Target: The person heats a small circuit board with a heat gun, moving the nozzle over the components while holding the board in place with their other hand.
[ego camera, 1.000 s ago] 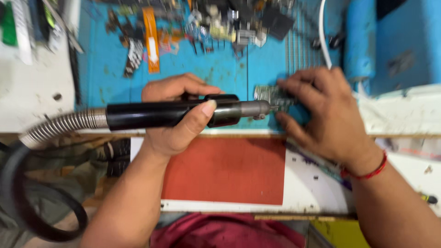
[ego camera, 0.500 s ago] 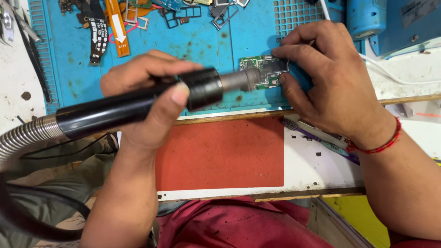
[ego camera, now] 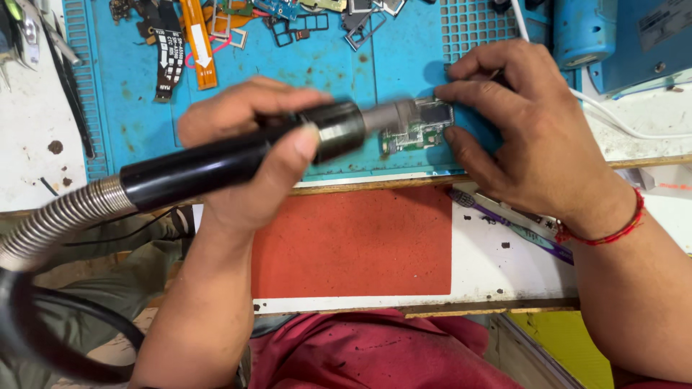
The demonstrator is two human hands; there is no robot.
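Two hands were at work over one blue mat on the worktop. There was one black tool handle, one small green circuit board, one orange ribbon cable and one black ribbon cable; the small loose parts past the fingers were too many and too small to count.

The left hand was curled closed around the black tool handle, thumb pressed on its near side and fingers wrapped over the far side. One ridged metal hose ran from the handle's end out past the left wrist. The tool's grey metal nozzle stuck out beyond the left thumb and lay over the circuit board; whether it touched the board could not be told.

The right hand was partly closed, its fingertips pinching the circuit board by the far and near edges and holding it on the mat. One red thread bracelet circled the right wrist. One red pad lay below both hands, and one purple toothbrush sat just under the right wrist.
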